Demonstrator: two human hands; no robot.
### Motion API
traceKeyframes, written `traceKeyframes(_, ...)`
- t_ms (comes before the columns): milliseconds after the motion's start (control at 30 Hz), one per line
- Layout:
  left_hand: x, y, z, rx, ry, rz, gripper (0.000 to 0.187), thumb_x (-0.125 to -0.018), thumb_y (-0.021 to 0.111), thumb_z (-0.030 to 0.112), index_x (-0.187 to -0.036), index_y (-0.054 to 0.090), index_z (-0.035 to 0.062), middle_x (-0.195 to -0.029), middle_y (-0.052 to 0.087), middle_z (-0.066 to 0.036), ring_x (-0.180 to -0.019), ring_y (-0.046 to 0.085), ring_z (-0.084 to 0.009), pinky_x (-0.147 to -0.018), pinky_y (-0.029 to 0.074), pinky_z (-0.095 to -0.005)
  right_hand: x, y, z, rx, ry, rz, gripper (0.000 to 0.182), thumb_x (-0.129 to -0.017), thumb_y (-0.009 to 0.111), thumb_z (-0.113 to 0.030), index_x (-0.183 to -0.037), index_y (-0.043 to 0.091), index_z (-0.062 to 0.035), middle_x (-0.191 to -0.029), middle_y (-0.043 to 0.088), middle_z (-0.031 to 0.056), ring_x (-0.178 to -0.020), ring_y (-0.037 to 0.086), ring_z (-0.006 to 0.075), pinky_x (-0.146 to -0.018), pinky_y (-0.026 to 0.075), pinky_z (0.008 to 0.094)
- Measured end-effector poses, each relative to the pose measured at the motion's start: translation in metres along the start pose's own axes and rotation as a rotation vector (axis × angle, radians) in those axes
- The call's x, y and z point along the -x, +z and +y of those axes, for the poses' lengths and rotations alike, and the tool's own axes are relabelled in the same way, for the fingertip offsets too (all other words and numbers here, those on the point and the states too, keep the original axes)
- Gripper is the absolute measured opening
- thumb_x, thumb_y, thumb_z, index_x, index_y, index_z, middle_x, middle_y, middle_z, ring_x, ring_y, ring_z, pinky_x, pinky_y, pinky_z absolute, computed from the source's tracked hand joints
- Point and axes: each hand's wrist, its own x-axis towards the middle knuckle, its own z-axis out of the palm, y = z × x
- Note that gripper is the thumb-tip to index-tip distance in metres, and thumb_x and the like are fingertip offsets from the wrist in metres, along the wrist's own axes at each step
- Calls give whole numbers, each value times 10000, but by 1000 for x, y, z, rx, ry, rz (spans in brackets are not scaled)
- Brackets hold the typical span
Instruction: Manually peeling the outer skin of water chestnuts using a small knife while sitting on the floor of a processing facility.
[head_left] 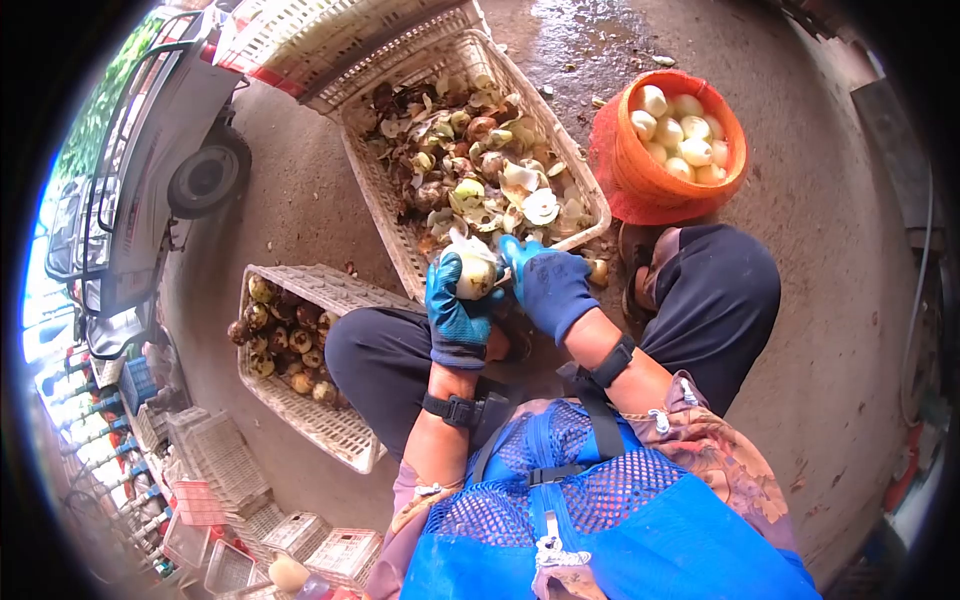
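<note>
My left hand (456, 318), in a blue-green work glove, is wrapped round a pale onion (476, 270) with some loose skin at its top. Just to the right, my right hand (552, 286), gloved in blue, has its fingers curled close to the onion. Whatever those fingers grip is too small or hidden to make out. Both hands are over the near end of a crate (408, 245) full of onion skins and scraps (480, 180).
An orange bucket (617, 160) of peeled onions (683, 130) stands at the right beyond my foot. Unpeeled onions (290, 340) fill a tilted crate (330, 440) at left. More crates (215, 455) are stacked lower left; a vehicle (150, 180) stands upper left.
</note>
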Motion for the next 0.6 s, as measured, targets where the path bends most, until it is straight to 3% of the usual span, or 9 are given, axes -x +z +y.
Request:
traceKeyframes(33, 2, 1, 1, -1, 8, -30, 361, -898, 633, 289, -1215, 556, 134, -1093, 630, -66, -928, 661, -255, -622, 576, -368, -5, 3, 2, -15, 49, -34, 434, -879, 547, -176, -1312, 519, -168, -920, 675, 159, -812, 694, 341, -638, 535, 467)
traceKeyframes(67, 7, 2, 3, -1, 16, -58, 364, -898, 629, 278, -1222, 551, 131, -1103, 628, -72, -937, 660, -261, -635, 579, -377, -10, 6, 14, -83, 106, 19, 250, -886, 534, -185, -1116, 601, -113, -930, 708, 170, -854, 705, 334, -684, 551, 440)
traceKeyframes(133, 14, 9, 9, 40, -5, -107, 370, -900, 620, 256, -1237, 540, 125, -1125, 622, -85, -955, 657, -275, -665, 582, -395, -22, 18, 40, -439, 173, 98, 243, -910, 554, -193, -1100, 622, -59, -937, 711, 139, -826, 704, 269, -719, 543, 372)
traceKeyframes(233, 18, 16, 16, 139, -63, -170, 391, -909, 597, 207, -1279, 509, 118, -1184, 602, -113, -1020, 640, -313, -754, 580, -431, -19, 17, 32, -1411, 154, 34, 254, -917, 603, -215, -1080, 643, -25, -936, 698, 78, -808, 656, 166, -735, 521, 311)
traceKeyframes(333, 19, 19, 13, 76, 14, -126, 409, -908, 598, 200, -1294, 499, 110, -1207, 594, -105, -1059, 627, -319, -784, 580, -440, -2, -26, 12, -1531, 109, -96, 275, -901, 654, -225, -1087, 648, -23, -936, 668, 13, -806, 585, 104, -725, 510, 277)
traceKeyframes(367, 19, 20, 14, 90, 12, -173, 427, -899, 610, 161, -1302, 489, 90, -1229, 583, -111, -1071, 619, -305, -811, 579, -436, -5, -11, 10, -1512, 94, -75, 316, -887, 659, -247, -1097, 647, -11, -933, 700, 76, -807, 643, 153, -731, 522, 297)
traceKeyframes(467, 18, 25, 13, -33, 63, -252, 447, -878, 632, 110, -1299, 486, 72, -1232, 574, -134, -1043, 629, -283, -804, 585, -418, 3, -18, 3, -1080, -91, 212, 397, -868, 667, -294, -1140, 630, -7, -940, 707, 175, -837, 696, 245, -732, 535, 338)
traceKeyframes(500, 25, 37, 19, -100, 72, -253, 443, -862, 649, 57, -1279, 500, 60, -1183, 598, -128, -988, 646, -235, -787, 587, -370, -1, -12, 4, -987, -113, 283, 437, -863, 649, -327, -1161, 622, -9, -983, 673, 258, -895, 688, 359, -744, 540, 402)
traceKeyframes(600, 17, 28, 10, -267, 140, -135, 409, -857, 668, 51, -1241, 528, 44, -1105, 633, -88, -939, 652, -186, -759, 576, -326, -2, -6, 9, -740, -121, 240, 349, -886, 628, -237, -1151, 629, -9, -985, 675, 234, -896, 686, 349, -738, 533, 396)
